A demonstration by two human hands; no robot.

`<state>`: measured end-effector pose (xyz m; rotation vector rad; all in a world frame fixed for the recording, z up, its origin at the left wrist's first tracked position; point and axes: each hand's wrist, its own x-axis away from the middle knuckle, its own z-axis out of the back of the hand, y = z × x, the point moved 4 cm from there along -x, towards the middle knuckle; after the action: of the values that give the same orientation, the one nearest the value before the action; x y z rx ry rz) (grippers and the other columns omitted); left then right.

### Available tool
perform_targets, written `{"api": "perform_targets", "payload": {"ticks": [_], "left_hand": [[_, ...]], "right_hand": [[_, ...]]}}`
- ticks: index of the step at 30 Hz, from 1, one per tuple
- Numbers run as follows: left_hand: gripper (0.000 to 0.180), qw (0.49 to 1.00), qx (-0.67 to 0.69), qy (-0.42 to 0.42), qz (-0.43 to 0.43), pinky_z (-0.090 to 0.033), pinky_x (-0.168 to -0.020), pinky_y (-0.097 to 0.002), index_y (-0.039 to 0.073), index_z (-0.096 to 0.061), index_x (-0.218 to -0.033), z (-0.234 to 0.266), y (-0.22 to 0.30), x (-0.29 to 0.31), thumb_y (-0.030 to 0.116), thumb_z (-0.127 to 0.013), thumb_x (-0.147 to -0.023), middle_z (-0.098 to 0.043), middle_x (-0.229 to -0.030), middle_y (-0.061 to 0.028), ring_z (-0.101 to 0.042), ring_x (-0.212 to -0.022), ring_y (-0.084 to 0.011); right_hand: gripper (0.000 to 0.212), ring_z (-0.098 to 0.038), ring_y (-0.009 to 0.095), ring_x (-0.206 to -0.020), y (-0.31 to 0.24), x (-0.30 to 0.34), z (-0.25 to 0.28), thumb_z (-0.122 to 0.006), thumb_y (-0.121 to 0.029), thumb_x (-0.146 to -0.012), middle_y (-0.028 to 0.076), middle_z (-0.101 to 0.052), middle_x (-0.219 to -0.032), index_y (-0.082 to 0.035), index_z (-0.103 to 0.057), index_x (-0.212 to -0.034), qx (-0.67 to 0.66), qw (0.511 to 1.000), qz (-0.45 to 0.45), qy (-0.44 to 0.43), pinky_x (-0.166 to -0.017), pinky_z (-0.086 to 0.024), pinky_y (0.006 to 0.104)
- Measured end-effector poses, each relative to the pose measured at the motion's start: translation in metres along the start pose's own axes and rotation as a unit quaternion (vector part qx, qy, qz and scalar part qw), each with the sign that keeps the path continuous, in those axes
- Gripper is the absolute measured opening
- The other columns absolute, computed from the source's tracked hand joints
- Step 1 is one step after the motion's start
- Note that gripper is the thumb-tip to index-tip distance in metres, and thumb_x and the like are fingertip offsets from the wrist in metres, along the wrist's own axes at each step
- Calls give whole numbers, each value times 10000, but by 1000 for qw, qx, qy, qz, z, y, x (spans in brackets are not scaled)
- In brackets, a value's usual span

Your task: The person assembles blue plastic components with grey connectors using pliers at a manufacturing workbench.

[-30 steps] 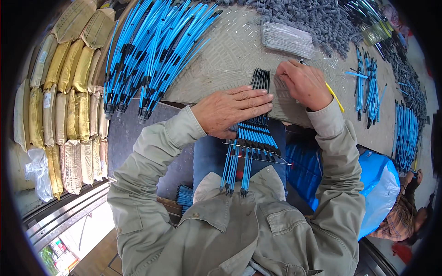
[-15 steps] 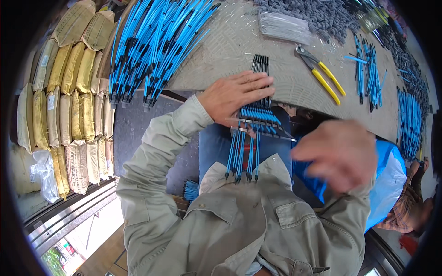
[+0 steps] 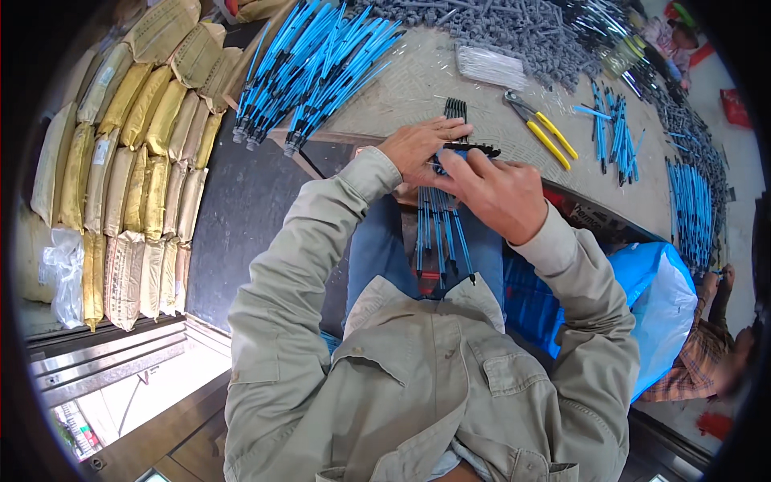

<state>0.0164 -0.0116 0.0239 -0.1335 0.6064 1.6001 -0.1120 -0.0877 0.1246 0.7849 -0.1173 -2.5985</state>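
Observation:
A row of thin blue rods with black ends point(image 3: 442, 233) hangs over the table edge above my lap. Their black upper ends point(image 3: 455, 108) fan out on the tabletop. My left hand point(image 3: 419, 151) lies across the row from the left, its fingers pressed together over the rods and its thumb hidden. From the right, my right hand point(image 3: 502, 189) closes with bent fingers on the same rods, just below the left fingertips. A dark toothed strip point(image 3: 482, 149) crosses the rods between the hands. The fingers cover the part of the rods that they grip.
Pliers with yellow handles point(image 3: 542, 132) lie right of the hands. A large bundle of blue rods point(image 3: 313, 76) rests at the left table edge. Beyond are a clear packet point(image 3: 490, 66) and grey plastic pieces point(image 3: 530, 36). Stacked sacks point(image 3: 120, 173) stand left; a blue bag point(image 3: 642, 297) is at right.
My right hand has moved left and up from beside the rods and now closes on them. The left hand stays on the row. The view has shifted slightly.

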Motion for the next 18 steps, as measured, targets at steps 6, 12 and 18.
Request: {"api": "perform_targets", "payload": {"ticks": [6,12,18], "left_hand": [[847,996,31,-10,79,-395,-950,-407,151,-398,-1318,10,9,-6,551,-695,-632,-397,-1343,-137,-404,-1208,-330],[689,984,58,-44,161,-408,-925,-402,130,-524,-1212,9,11,-13,562,-647,-690,-485,-1261,-149,-464,-1146,-339],[522,995,34,70,68,-429,-883,-386,119,-584,-1098,5,11,-15,458,-679,-712,-539,-1181,-153,-515,-1075,-332]], "right_hand": [[151,-565,211,-538,12,-7,17,-643,-204,-761,33,-525,-695,-98,-557,-826,-116,993,-20,31,-452,-425,314],[102,-570,274,-606,43,-24,26,-643,-130,-747,73,-559,-764,-71,-582,-804,-156,986,-42,37,-518,-455,342],[563,-594,204,-916,86,59,-9,-732,-169,-681,112,-595,-997,-29,-473,-1161,-419,834,-179,312,-819,-462,310]]}}
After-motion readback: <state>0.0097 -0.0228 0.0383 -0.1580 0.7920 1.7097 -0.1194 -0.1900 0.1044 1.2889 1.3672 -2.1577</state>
